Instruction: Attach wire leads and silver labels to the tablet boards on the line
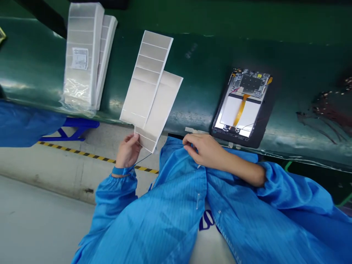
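My left hand [129,150], with a blue band at its wrist, pinches the near end of a beige label sheet [164,104] that sticks out over the table edge. A second label sheet [147,79], marked off by white lines, lies partly over it. At the table edge, in front of my body, is my right hand [203,146]. Its thumb and forefinger are curled together; whatever may be between them is too small to make out. Just right of it lies an opened tablet [240,104], its circuit board, white battery and orange ribbon cable exposed.
A dark pad [265,121] is under the tablet on the green table [198,110]. Plastic-wrapped stacks of label sheets [82,33] lie at the left. Dark wired parts [324,110] are at the far right. A blue stool [73,130] stands below, at left.
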Tool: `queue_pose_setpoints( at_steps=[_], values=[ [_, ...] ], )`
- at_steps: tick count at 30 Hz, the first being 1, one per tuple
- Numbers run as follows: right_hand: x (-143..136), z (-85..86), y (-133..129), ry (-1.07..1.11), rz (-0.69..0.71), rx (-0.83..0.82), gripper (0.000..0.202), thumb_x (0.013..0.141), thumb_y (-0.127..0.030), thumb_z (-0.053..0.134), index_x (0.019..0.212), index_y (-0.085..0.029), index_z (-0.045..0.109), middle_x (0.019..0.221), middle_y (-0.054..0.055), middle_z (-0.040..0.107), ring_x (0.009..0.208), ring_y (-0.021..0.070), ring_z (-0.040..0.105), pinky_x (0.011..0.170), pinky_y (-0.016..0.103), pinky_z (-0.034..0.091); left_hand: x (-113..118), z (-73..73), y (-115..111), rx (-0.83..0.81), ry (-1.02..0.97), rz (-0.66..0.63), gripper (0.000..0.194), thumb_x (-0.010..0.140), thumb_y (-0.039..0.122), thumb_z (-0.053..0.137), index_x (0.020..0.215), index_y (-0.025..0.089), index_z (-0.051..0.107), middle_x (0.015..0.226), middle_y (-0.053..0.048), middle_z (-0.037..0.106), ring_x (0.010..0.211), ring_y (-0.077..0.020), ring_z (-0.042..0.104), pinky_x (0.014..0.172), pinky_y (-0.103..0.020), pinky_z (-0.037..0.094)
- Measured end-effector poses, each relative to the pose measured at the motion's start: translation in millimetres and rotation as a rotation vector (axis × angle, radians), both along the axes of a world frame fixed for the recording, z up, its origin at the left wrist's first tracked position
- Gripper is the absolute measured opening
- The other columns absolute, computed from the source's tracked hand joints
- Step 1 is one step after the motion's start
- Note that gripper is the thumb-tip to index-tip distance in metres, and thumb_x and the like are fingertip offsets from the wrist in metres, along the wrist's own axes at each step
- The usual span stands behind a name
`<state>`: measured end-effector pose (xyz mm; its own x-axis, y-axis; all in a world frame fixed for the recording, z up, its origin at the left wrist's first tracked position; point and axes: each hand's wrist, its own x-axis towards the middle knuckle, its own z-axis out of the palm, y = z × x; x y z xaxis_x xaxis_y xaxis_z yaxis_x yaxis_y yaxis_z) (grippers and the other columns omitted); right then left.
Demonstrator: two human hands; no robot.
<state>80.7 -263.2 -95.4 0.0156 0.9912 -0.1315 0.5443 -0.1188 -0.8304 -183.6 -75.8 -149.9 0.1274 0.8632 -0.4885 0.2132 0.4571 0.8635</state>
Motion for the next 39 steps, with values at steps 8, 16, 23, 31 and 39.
queue_pose_setpoints(
  at_steps=[8,16,23,31,39],
  values=[
    [-12,0.5,8,0.443,-0.243,-0.093,0.062,0.093,-0.041,0.072,0.140,-0.025,0.035,0.115,0.008,0.071,0.092,0.0224,0.068,0.081,0.037,0.054,52,31.8,-58,-0.112,-0.314,-0.219,0.044,0.077,0.054,0.092,0.084,0.020,0.065,0.088,-0.003,0.069,0.081,-0.0160,0.066,0.072,-0.027,0.058],
    [9,-0.1,13,0.680,-0.488,0.016,0.062,0.095,-0.067,0.064,0.137,-0.033,0.034,0.104,0.003,0.066,0.083,0.0243,0.067,0.071,0.041,0.058,88,41.9,-67,0.241,-0.320,-0.431,0.097,0.084,0.043,0.090,0.163,0.030,0.035,0.100,-0.004,0.077,0.081,-0.0176,0.074,0.081,-0.030,0.063],
    [12,11.9,4,-0.413,-0.483,0.452,0.028,0.103,-0.044,0.059,0.126,-0.028,0.063,0.138,0.012,0.055,0.132,0.0357,0.046,0.107,0.056,0.037,104,50.3,-75,0.498,-0.233,-0.439,0.072,0.092,0.041,0.082,0.156,0.027,0.051,0.137,-0.011,0.071,0.095,-0.0206,0.078,0.093,-0.033,0.065],
    [17,32.9,9,-0.313,-0.384,0.355,0.021,0.109,-0.031,0.052,0.103,-0.025,0.070,0.095,0.004,0.073,0.094,0.0229,0.059,0.093,0.044,0.035,118,63.4,-68,0.472,-0.208,-0.472,0.034,0.092,0.044,0.081,0.113,0.018,0.077,0.090,-0.007,0.081,0.078,-0.0194,0.078,0.081,-0.031,0.066],
    [16,25.9,10,-0.456,-0.439,0.504,0.020,0.108,-0.023,0.051,0.101,-0.025,0.070,0.113,0.005,0.074,0.103,0.0242,0.060,0.094,0.044,0.036,130,60.2,-65,0.563,-0.160,-0.421,0.026,0.093,0.045,0.079,0.095,0.020,0.075,0.080,-0.002,0.078,0.070,-0.0157,0.074,0.069,-0.025,0.060]
  ],
)
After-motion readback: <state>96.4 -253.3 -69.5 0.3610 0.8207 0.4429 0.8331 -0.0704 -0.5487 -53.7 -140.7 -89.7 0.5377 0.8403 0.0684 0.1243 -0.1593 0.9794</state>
